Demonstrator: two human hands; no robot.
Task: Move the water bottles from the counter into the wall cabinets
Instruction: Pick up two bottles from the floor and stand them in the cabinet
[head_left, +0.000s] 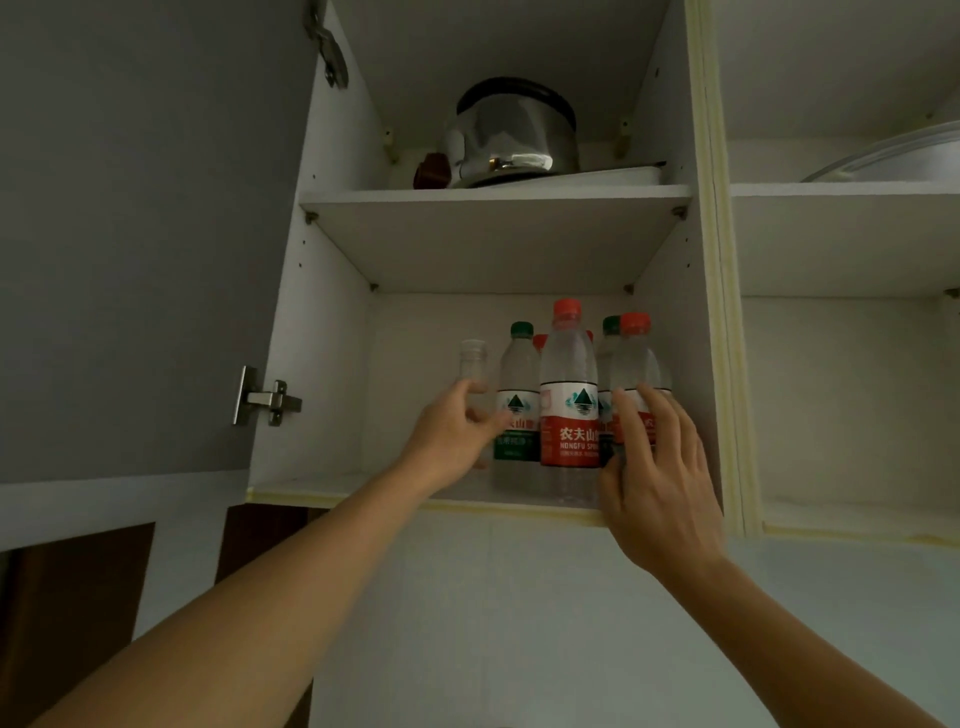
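Dim light; grey open door (145, 234) at left, pale tiled wall (519, 623) below, steel kettle (511, 135) on upper shelf (493, 200).

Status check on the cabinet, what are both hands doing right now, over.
Left hand grips clear uncapped bottle on lower shelf. Right hand rests open on red-capped bottle. Tall red-labelled bottle stands between them.

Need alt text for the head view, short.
Both hands reach into an open wall cabinet: the left hand grips a clear capless bottle, the right hand touches a red-capped water bottle among others; a kettle sits above.
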